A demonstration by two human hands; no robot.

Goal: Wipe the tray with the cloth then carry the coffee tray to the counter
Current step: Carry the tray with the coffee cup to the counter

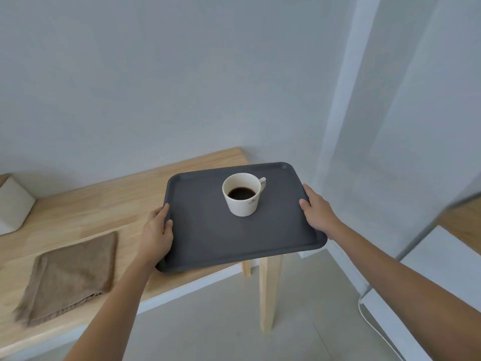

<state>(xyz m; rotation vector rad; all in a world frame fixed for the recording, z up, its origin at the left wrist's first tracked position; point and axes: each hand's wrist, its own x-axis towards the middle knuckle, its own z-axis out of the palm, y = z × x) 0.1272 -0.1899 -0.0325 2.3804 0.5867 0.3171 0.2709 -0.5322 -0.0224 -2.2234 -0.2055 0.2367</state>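
- Two bare forearms reach forward from the bottom edge, one on each side, both angled inward toward a single dark grey tray [208, 238].
- The left hand [157, 234] clamps the tray's left short edge, thumb lying on top of the rim and fingers curled underneath.
- The right hand [316, 213] clamps the opposite short edge the same way, thumb on the rim, fingers wrapped below.
- The tray sits level between the hands; its right part juts out past the end of the table, over the floor, and its left part overlaps the tabletop. Whether it touches the wood I cannot tell.
- One folded brown cloth [69, 276] lies flat on the wooden table [104, 201], left of the tray and well apart from it.
- One white cup [243, 196] stands upright on the far half of the tray, handle pointing right, with dark coffee inside.
- Two pale table legs [266, 290] show beneath the tray.
- One white box-like object [13, 204] rests at the table's far left.
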